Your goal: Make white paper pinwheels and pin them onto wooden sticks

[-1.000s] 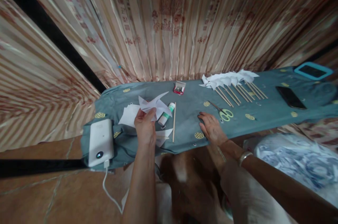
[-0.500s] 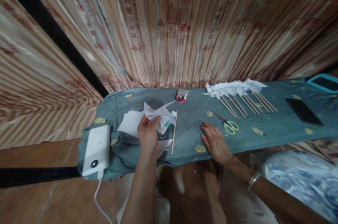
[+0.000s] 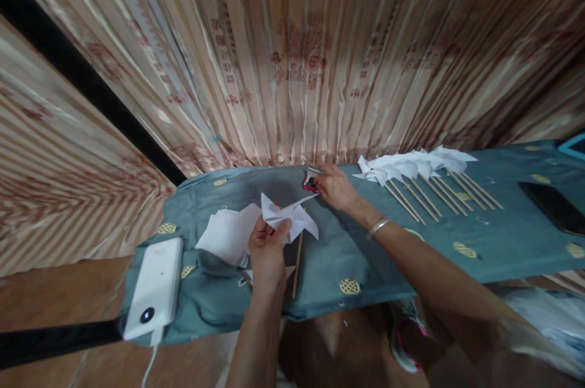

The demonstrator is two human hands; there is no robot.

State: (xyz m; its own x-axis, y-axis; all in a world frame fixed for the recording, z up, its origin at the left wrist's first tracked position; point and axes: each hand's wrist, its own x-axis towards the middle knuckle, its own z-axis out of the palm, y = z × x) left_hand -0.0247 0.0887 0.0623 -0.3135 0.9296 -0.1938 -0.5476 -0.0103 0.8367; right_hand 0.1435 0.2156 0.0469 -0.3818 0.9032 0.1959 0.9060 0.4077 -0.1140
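Pinched between the thumb and fingers of my left hand (image 3: pixel 269 251) is a white paper pinwheel (image 3: pixel 299 222), its points folded to the middle. My right hand (image 3: pixel 338 189) is at a small red box (image 3: pixel 309 183) of metal pins near the table's back edge. Its fingers are bent together at the box's right side, and their tips are partly hidden. A thin wooden stick (image 3: pixel 298 266) lies below the pinwheel, its upper part covered. Left of it, white paper sheets (image 3: pixel 223 236) lie in a loose stack.
White pinwheels (image 3: pixel 411 165) on sticks lie in an overlapping row at the right. Beyond them is a dark phone (image 3: pixel 553 205). A white power bank (image 3: pixel 155 284) with a cable sits at the left end. My right forearm mostly hides the scissors (image 3: pixel 415 234). A pleated curtain (image 3: pixel 292 102) hangs behind the table.
My right hand has moved from the table's front edge up and left to the red box. The pinwheel stays in my left hand. The view has shifted slightly.
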